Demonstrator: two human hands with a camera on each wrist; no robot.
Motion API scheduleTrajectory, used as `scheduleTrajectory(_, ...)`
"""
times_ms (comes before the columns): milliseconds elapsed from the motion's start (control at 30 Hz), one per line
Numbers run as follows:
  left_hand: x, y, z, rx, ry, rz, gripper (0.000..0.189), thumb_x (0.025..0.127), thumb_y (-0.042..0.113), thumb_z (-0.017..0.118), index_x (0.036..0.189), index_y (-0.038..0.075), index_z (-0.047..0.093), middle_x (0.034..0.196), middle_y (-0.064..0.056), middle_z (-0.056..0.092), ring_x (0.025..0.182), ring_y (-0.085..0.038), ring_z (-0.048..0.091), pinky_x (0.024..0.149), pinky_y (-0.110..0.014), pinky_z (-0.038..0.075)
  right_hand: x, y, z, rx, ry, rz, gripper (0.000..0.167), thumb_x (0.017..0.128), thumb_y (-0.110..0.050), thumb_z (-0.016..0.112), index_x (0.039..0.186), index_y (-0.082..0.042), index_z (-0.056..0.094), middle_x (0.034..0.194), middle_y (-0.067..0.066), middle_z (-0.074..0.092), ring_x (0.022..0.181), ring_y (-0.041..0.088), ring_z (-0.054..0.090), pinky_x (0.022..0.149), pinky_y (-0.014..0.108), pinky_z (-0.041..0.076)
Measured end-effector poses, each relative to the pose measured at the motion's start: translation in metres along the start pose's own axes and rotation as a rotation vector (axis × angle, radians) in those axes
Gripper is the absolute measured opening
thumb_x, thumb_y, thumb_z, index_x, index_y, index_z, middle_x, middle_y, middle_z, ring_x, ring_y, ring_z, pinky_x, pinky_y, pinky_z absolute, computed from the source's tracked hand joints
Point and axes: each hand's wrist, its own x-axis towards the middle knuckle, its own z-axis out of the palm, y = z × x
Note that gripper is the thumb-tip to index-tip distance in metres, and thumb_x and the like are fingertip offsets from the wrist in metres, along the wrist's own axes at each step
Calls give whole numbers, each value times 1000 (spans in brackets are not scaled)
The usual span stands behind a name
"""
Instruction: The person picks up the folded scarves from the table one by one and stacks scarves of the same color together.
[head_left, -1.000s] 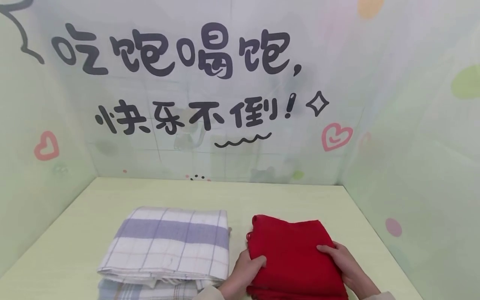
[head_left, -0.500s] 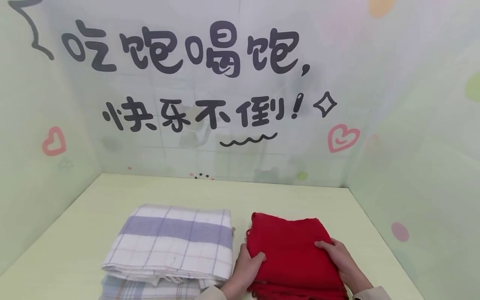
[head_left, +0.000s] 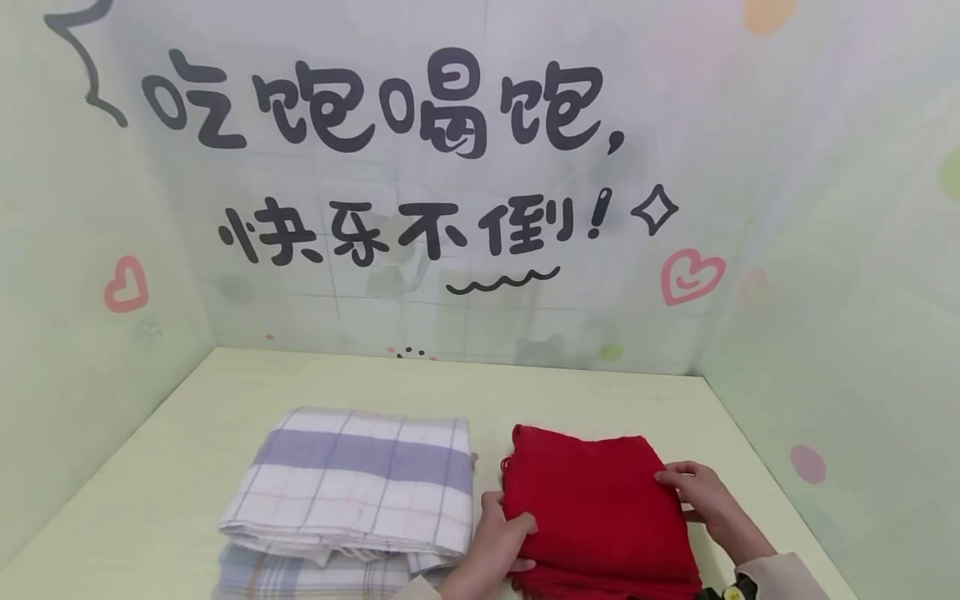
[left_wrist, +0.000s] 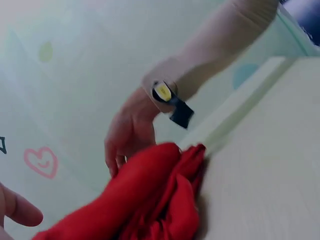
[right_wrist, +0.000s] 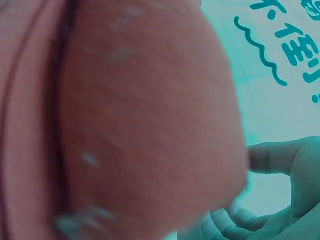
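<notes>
A folded red cloth with fringed edges lies at the right front of the table in the head view. My left hand is at its left side, thumb over the edge and fingers loosely extended along the side. At the far right edge, my right hand touches the cloth with its thumb, the fingers standing off the side. The left wrist view has the crumpled red cloth with my right hand behind it. Close up, the cloth fills much of the right wrist view beside my spread right hand.
Left of the red cloth is a stack: a white cloth with purple stripes over a pale blue checked cloth. The light table is bounded by printed walls at the back and sides.
The thumbs and fingers have loosened from the red cloth's sides, the right hand shifting outward. The cloth itself lies about where it was. The head view has turned slightly left.
</notes>
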Motion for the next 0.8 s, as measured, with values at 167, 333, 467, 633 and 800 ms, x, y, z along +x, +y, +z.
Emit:
scheduleTrajectory(167, -6, 25, -5, 0, -1, 0, 47, 78, 10, 46, 120, -3, 29, 116, -22, 42, 103, -30, 49, 59, -30, 51, 1, -10, -12, -44, 17, -49, 45, 97, -21, 48, 123, 15, 43, 102, 18, 63, 75, 12, 62, 67, 34, 55)
scheduleTrajectory(333, -5, 51, -18, 12, -22, 72, 46, 80, 8, 48, 122, -1, 31, 96, -10, 46, 81, -18, 46, 57, -24, 47, 5, -24, -15, -79, 37, -109, 44, 97, -21, 47, 123, 15, 43, 116, 35, 54, 77, 13, 61, 67, 32, 55)
scheduleTrajectory(467, -1, 68, -32, 35, -24, 128, 48, 81, 9, 47, 125, -2, 31, 98, -12, 49, 82, -17, 49, 60, -26, 48, 9, -41, -17, -114, 47, -144, 46, 97, -21, 47, 125, 14, 41, 123, 37, 51, 78, 13, 61, 68, 32, 55)
scheduleTrajectory(633, 6, 88, -49, 62, -2, 153, 50, 83, 10, 48, 128, -2, 32, 103, -14, 51, 86, -20, 53, 66, -28, 50, 16, -63, -19, -150, 65, -171, 45, 96, -19, 49, 125, 14, 41, 117, 33, 54, 75, 10, 58, 68, 33, 55)
scheduleTrajectory(800, 25, 113, -73, 168, 61, 171, 50, 87, 12, 50, 132, 0, 33, 113, -19, 51, 97, -26, 52, 78, -35, 51, 25, -87, -16, -162, 70, -218, 46, 95, -21, 51, 126, 12, 42, 108, 22, 59, 75, 10, 57, 69, 33, 55)
